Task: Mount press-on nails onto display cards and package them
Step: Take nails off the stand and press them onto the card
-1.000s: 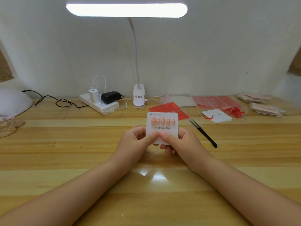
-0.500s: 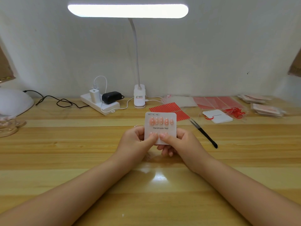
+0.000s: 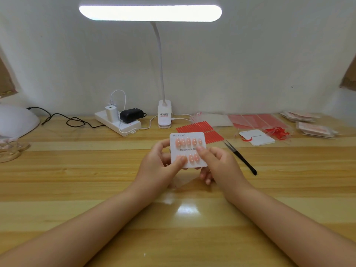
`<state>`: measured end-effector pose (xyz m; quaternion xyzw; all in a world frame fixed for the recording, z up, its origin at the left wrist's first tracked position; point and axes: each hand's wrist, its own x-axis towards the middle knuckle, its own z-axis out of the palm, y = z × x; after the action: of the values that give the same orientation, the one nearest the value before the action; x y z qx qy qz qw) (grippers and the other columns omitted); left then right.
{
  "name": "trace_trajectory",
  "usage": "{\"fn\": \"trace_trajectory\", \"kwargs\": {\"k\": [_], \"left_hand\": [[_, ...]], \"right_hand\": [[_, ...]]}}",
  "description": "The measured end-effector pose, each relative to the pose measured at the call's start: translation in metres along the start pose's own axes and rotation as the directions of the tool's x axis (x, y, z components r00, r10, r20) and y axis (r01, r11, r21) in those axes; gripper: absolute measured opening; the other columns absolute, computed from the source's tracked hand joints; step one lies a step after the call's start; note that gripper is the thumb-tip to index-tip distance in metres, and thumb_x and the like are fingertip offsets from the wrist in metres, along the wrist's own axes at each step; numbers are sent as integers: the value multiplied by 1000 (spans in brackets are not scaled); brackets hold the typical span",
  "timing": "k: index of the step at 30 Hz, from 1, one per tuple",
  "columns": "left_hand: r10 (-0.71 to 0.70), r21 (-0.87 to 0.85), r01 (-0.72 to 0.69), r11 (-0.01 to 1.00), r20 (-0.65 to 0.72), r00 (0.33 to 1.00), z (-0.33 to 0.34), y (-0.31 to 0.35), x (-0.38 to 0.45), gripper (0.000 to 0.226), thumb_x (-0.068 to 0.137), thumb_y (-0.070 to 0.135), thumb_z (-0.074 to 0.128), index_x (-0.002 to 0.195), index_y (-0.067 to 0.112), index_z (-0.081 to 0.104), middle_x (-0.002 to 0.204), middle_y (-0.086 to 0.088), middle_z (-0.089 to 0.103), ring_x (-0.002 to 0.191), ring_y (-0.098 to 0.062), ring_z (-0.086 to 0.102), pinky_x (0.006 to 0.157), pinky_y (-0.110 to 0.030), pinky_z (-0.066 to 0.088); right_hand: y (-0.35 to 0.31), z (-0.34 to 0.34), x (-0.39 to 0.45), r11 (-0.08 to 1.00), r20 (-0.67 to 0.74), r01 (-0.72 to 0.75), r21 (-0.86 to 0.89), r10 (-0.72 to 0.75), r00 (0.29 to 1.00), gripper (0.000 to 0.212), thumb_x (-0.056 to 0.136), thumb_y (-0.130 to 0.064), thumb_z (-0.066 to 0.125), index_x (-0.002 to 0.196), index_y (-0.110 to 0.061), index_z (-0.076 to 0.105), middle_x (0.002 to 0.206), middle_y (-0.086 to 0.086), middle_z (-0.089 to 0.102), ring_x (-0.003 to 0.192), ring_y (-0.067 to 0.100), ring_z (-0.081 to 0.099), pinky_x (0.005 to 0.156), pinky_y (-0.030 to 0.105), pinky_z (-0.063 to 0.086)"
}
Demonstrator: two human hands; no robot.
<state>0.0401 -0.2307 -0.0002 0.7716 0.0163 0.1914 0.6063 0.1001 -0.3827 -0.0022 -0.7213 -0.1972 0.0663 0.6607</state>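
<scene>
**Two rows of pink nails on a card, held up in both hands**

Two rows of press-on nails (image 3: 188,142) sit on the white display card (image 3: 187,150), and that card is up off the wooden table (image 3: 77,176), tilted toward the camera at centre. The left hand (image 3: 159,166) grips its left edge, thumb pressed over the lower row; the right hand (image 3: 217,164) clasps the right edge, thumb laid across the printed lettering, fingers curled behind.

Just right of the card, black tweezers (image 3: 240,158) lie slanted on the wood. Behind the card, red adhesive strips (image 3: 196,127) lie flat, and further right a second white card (image 3: 257,138) with red ribbon (image 3: 277,132) beside it. Stacked packets (image 3: 314,129) sit near the far right edge.

Back along the white wall (image 3: 250,64): a clip lamp (image 3: 150,13) glowing overhead, a power strip (image 3: 117,123) with chargers plugged in, a black cable (image 3: 67,120) trailing left to a white domed device (image 3: 15,120) at the table's left edge.

Glossy planks stretch bare under the forearms, lamp glare bouncing off the near middle, with wide open wood left and right of the hands.
</scene>
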Motion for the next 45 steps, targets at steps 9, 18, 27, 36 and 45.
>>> {"fn": "trace_trajectory", "kwargs": {"k": [9,18,27,36,45], "left_hand": [[-10,566,-45,823,94,996,0,-3,-3,52,86,32,58,135,33,39,98,14,68,95,-10,62,85,-35,51],[-12,901,-108,421,124,992,-5,2,0,42,82,60,46,116,36,50,82,15,55,74,-7,44,82,-30,29],[185,780,71,622,-235,954,-32,-10,24,40,82,45,61,116,26,52,92,13,53,91,-12,51,85,-34,38],[-31,632,116,766,-143,989,-43,-23,33,9,81,39,70,80,42,62,90,24,57,103,-14,53,88,-37,46],[235,801,-132,584,-10,972,-36,-18,23,3,86,27,65,86,30,64,81,22,57,88,-13,53,72,-30,38]], "right_hand": [[6,-17,13,968,-260,-10,-249,-57,964,34,99,-34,44,75,-17,60,53,-11,47,50,6,41,51,23,34],[9,-16,13,954,-200,38,-297,-101,975,36,96,-25,49,61,-19,57,41,-16,46,41,1,39,46,18,33],[9,-16,13,956,-178,44,-289,-99,979,36,96,-25,49,62,-16,58,40,-14,43,41,2,37,43,15,32],[9,-14,11,948,-160,55,-313,-109,981,39,97,-25,49,60,-16,57,41,-11,42,42,6,34,50,27,33],[9,-13,10,946,-139,64,-317,-113,984,40,97,-28,48,64,-7,60,47,-3,43,43,9,34,53,29,32]]}}
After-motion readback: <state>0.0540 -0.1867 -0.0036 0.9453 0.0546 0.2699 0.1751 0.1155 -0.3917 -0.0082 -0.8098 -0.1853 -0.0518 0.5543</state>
